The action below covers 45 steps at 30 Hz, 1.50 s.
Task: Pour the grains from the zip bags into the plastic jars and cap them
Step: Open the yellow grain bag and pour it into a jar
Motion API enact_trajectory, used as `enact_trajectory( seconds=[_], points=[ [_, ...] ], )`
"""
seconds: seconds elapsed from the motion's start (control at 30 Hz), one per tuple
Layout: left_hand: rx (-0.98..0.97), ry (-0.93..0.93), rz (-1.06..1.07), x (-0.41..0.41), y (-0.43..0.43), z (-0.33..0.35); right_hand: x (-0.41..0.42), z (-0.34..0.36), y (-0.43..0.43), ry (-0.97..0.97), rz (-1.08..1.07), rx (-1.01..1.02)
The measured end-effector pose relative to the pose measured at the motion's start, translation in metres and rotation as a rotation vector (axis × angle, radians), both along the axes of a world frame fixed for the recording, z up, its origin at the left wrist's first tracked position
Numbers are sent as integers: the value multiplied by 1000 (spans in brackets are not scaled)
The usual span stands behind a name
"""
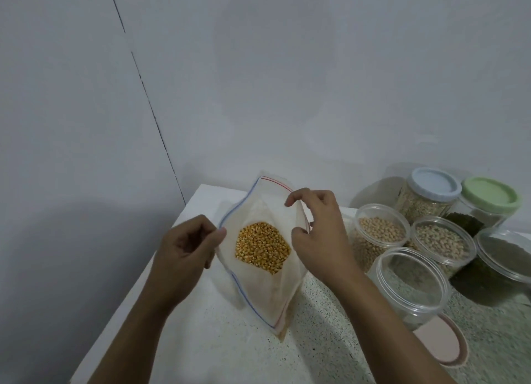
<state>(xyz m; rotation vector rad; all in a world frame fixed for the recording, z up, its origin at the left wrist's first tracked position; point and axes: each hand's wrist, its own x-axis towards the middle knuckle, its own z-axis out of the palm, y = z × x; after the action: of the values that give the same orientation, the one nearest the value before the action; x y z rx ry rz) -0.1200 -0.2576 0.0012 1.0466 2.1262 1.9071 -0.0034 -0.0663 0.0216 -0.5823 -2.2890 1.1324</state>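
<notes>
A clear zip bag [258, 291] stands on the speckled counter [218, 340] with its mouth pulled open, and yellow corn kernels [261, 247] show inside. My left hand [184, 248] pinches the left lip of the bag by the blue zip line. My right hand [319, 234] pinches the right lip by the red line. An empty clear plastic jar [411, 286] with no lid stands just right of the bag. A pink lid [442, 343] lies on the counter in front of that jar.
Behind the empty jar stand three uncapped jars: two of pale beans [379, 231] [442, 243] and one of dark green grains [500, 260]. Two capped jars, blue lid [434, 184] and green lid [491, 195], stand by the wall. The counter's left edge drops off.
</notes>
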Motion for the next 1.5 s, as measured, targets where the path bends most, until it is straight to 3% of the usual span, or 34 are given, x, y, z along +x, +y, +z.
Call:
enact_trajectory(
  seconds=[0.1,0.33,0.5,0.6,0.73,0.9,1.1,1.27,1.5],
  points=[
    [-20,5,-21,-1,2,4,-12,6,-6,-51,75,23],
    [-82,-55,-238,-14,-4,15,-56,39,-1,-264,-27,134],
    [70,-379,-104,-61,17,-6,-79,41,0,-280,-14,222],
    [-169,-248,-75,-99,39,-33,-82,33,0,-187,-52,160],
    [-498,-103,-340,-126,68,-50,-78,27,4,-122,-86,117],
    [-683,-75,-583,-135,98,-53,-75,17,10,-25,-113,32],
    [-522,-100,-471,-140,107,-67,-80,16,22,-117,-100,117],
    [-410,-160,-396,-123,104,-60,-80,32,15,5,-112,70],
    [-151,-84,-375,-120,80,-21,-68,69,2,234,5,8]
  ],
)
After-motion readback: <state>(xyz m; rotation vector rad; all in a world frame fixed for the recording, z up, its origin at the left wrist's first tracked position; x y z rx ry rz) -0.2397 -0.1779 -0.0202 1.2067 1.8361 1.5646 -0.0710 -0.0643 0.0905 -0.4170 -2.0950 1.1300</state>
